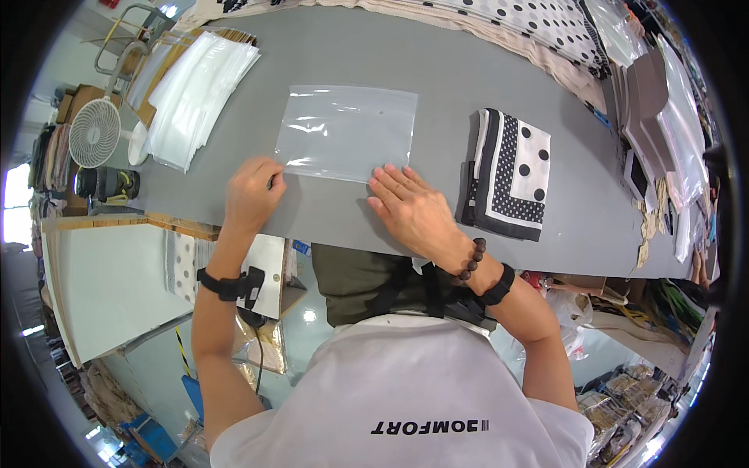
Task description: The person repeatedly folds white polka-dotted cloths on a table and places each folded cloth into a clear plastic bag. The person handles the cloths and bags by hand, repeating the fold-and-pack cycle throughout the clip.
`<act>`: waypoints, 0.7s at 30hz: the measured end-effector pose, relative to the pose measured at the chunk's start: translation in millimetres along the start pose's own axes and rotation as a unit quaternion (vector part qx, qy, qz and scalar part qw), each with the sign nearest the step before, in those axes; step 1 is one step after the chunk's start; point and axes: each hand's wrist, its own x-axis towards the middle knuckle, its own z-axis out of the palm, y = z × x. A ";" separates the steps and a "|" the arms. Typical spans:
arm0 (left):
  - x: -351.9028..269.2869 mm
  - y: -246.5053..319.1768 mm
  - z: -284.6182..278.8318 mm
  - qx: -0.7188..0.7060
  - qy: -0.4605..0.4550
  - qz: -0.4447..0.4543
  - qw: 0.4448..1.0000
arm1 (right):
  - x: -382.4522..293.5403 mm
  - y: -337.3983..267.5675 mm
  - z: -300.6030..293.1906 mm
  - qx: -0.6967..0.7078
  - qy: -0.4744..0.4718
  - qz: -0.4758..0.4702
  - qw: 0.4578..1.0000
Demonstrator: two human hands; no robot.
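Note:
A clear plastic bag (pixel 348 131) lies flat on the grey tabletop (pixel 363 52) before me. My left hand (pixel 254 186) is curled at the bag's near left corner; whether its fingers pinch the film is hidden. A small dark spot shows inside the curled fingers. With fingers stretched out, my right hand (pixel 409 210) rests palm down, its fingertips on the bag's near right corner. To the right of that hand lies a folded black-and-white polka-dot scarf (pixel 521 169), apart from the bag.
A stack of clear bags (pixel 196 96) lies at the left, near a white fan (pixel 95 133). Spread dotted fabric (pixel 526 26) covers the far edge. Grey boards (pixel 646 111) and plastic sleeves (pixel 684 128) stand at the right. A white panel (pixel 117 286) sits below left.

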 end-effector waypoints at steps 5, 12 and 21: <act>-4.6 3.6 2.9 0.030 -0.055 0.079 0.995 | 32.2 -17.6 21.0 -0.048 -0.011 -0.033 0.998; -3.7 28.6 16.5 -0.076 -0.054 -0.084 0.992 | 45.7 21.2 5.7 -0.076 0.027 0.051 0.995; -1.2 75.2 45.8 -0.062 -0.047 -0.091 0.993 | -26.7 132.1 -117.5 -0.063 0.001 0.081 0.995</act>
